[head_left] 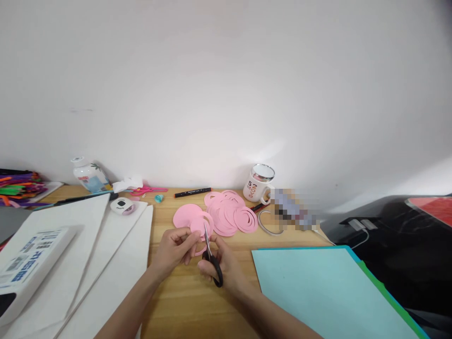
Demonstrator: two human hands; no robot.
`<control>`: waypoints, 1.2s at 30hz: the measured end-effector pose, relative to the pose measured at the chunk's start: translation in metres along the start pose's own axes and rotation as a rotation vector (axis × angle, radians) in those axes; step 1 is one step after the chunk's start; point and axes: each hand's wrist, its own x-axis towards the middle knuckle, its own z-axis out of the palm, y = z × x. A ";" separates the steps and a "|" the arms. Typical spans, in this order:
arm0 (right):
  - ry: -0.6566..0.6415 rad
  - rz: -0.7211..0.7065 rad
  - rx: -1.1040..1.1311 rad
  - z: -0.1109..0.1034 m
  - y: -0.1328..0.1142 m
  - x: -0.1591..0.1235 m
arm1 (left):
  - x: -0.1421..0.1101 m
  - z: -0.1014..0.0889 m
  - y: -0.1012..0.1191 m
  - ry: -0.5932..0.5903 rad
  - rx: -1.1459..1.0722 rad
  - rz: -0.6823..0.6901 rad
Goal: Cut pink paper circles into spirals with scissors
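My left hand (174, 249) pinches a pink paper disc (200, 227) just above the wooden desk (183, 296). My right hand (222, 266) grips black-handled scissors (211, 256), their blades pointing up into the pink disc. Just behind the hands lies a plain pink circle (185, 215), and to its right a pile of pink spiral-cut circles (231, 212).
White sheets (109, 263) and a white box (30, 261) cover the left. Light blue paper over green (328, 292) lies at the right. Along the wall: a mug (258, 182), black marker (192, 192), pink scissors (148, 190), a bottle (88, 175), tape ring (268, 222), coloured sticks (19, 186).
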 end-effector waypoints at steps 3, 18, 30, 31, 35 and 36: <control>0.002 0.004 0.001 0.001 0.000 0.000 | 0.000 -0.001 0.000 0.005 -0.020 0.013; -0.007 0.013 0.048 0.000 0.008 0.000 | 0.000 0.002 0.001 0.051 0.003 0.047; -0.019 -0.051 0.123 0.000 0.004 0.002 | -0.001 0.002 -0.004 -0.098 -0.060 0.038; -0.020 -0.054 0.127 0.000 0.004 0.003 | -0.001 0.002 -0.004 -0.102 -0.060 0.040; -0.021 -0.033 0.103 -0.001 0.004 0.002 | 0.000 0.003 -0.002 -0.082 -0.035 0.055; -0.019 -0.029 0.096 -0.002 0.004 0.001 | 0.000 0.003 -0.001 -0.074 -0.024 0.058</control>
